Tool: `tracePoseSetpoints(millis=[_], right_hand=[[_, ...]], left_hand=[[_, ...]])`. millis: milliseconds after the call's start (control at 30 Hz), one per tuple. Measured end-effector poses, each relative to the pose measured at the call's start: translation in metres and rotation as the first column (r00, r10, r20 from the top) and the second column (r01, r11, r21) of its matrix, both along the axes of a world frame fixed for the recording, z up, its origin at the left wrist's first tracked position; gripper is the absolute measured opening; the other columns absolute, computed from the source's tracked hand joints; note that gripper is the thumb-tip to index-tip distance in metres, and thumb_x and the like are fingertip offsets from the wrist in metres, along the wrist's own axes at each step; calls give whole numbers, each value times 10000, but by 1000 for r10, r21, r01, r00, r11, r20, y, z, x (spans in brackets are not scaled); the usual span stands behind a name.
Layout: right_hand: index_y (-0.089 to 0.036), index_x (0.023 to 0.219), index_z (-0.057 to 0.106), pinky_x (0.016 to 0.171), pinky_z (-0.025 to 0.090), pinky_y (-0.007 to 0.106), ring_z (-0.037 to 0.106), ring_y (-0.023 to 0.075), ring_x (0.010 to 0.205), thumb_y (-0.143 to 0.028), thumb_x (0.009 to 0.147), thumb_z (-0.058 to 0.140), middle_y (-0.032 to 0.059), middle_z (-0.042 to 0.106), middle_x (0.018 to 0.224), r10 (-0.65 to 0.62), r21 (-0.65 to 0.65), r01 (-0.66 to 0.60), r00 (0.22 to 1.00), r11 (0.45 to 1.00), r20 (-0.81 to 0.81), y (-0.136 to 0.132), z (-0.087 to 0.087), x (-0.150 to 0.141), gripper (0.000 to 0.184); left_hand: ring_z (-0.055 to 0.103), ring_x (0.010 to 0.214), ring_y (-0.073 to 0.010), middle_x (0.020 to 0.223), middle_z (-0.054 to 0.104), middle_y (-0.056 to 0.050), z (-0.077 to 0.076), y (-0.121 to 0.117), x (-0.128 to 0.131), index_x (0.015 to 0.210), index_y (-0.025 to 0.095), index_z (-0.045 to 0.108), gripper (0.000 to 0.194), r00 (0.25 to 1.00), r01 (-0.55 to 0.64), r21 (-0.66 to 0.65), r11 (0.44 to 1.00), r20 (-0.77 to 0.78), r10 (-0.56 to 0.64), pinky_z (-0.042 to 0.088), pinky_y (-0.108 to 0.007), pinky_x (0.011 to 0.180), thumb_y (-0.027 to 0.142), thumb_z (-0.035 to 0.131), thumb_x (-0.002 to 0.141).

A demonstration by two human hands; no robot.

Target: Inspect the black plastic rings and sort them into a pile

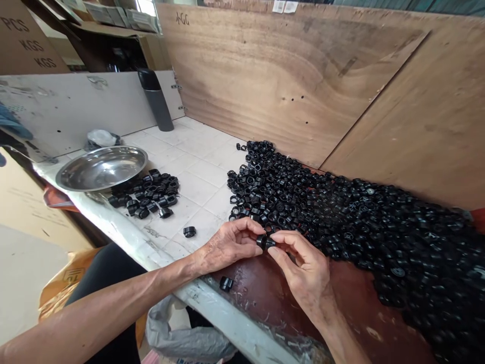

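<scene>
My left hand [235, 240] pinches a small black plastic ring [260, 241] between thumb and fingertips. Against it, my right hand [303, 260] grips another small black round part [270, 243]. The two parts are close together or touching; fingers hide much of both. Just behind my hands spreads a large heap of black plastic rings and caps [341, 212]. One loose black part [226, 284] lies near the table edge below my left wrist, and a second black part [189, 231] sits on the tiles to the left.
A shallow steel bowl [102, 169] stands at the left beside a small pile of black parts [147, 194]. Farther back is a dark bottle [156, 101]. Plywood boards [295, 76] wall the back. A grey sack [185, 333] hangs below the table edge.
</scene>
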State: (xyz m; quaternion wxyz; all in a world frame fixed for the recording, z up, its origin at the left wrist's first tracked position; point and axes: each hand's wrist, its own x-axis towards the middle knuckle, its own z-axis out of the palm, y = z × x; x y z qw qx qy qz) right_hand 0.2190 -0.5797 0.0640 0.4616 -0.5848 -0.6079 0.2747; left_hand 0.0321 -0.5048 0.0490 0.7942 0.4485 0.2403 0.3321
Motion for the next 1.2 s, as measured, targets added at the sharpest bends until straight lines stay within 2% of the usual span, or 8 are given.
tracePoseSetpoints(millis=[167,400,533,667,800,900,1100,1200], right_hand=[[-227,1049,718,846,618,307,716,203,917,-343,892,717,65,727,1065,-43,-76,32,989,997,-140,0,1,1,196],[-217,985,713,815,628,273,721,192,886,-355,855,762,63,727,1021,-62,-121,33,969,992,-240,1,0,0,196],[-209,992,710,816,631,302,735,215,926,-370,857,760,78,747,1052,-62,-120,39,979,992,-196,0,-2,0,216],[-224,979,725,859,619,330,723,238,1004,-351,888,722,77,752,1039,-44,-18,43,997,999,-64,0,-4,-1,156],[-231,963,736,874,620,364,723,254,1012,-350,904,693,83,762,1027,-54,66,51,998,997,36,0,-3,-3,140],[-238,979,738,866,619,357,736,246,976,-344,910,687,72,768,1016,-71,82,65,995,995,74,-1,-2,-4,136],[-244,1041,709,800,617,305,739,197,863,-318,924,690,44,762,1006,-51,95,35,984,995,169,-2,-5,-2,139],[-238,1101,684,783,614,287,741,182,822,-285,937,683,40,770,984,-71,174,27,966,984,250,0,-5,-3,171]], left_hand=[[646,788,-114,902,698,-20,6,1,0,1025,165,657,351,998,-55,49,997,9,54,491,-243,733,219,853,739],[666,867,-132,1028,728,-38,3,5,-3,811,152,681,241,989,-145,26,989,-33,146,519,-280,829,191,884,687],[686,915,-170,1033,730,-72,7,4,-3,721,132,679,238,993,-100,45,994,-65,103,537,-334,882,242,888,690],[675,890,-146,1023,701,-64,7,3,-2,682,125,665,241,988,-108,107,988,-97,118,539,-294,841,235,878,707],[712,872,-163,957,739,-49,3,2,-1,932,154,676,330,999,-53,10,999,-1,53,561,-327,856,229,893,695],[732,913,-192,957,761,-63,3,0,0,1023,151,695,371,999,-23,-2,1000,-42,23,566,-364,914,259,880,719],[720,895,-194,985,717,-52,-2,-3,1,960,149,745,319,990,-78,118,990,-107,91,591,-358,878,300,883,715],[701,888,-178,1013,693,-58,-5,-3,1,956,155,762,290,985,-96,207,974,-121,122,593,-341,862,298,873,729]])
